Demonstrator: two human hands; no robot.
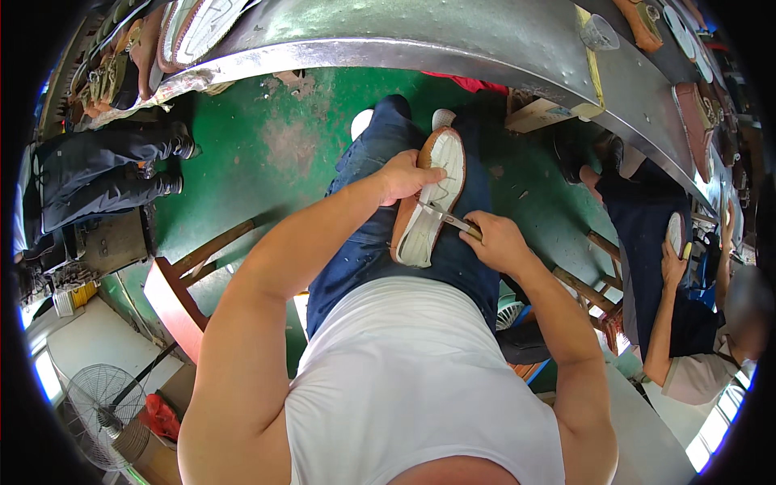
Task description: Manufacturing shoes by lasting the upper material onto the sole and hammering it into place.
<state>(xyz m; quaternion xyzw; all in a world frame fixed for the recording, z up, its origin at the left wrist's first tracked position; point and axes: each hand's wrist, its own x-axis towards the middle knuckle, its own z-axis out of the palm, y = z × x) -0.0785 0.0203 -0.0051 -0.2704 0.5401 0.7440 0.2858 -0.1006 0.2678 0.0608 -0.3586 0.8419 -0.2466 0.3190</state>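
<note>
A brown shoe (417, 246) lies sole up across my thighs, its pale unfinished underside facing me and its toe pointing away. My left hand (404, 176) is closed round the shoe's left side, with the thumb pressed onto the sole. In my closed right hand (499, 244) is a hand tool (446, 217) with a slim metal head and a yellowish handle. The metal end reaches leftward over the middle of the sole and appears to meet its left edge. Its exact kind is too small to make out.
A metal-topped bench (356, 61) curves across the far side, with shoes (202, 32) at its left and more at its right. A co-worker (703, 339) sits to the right, holding a shoe. Another person's legs (105, 178) show at left. A wooden stool (182, 299) and fan (105, 412) stand left.
</note>
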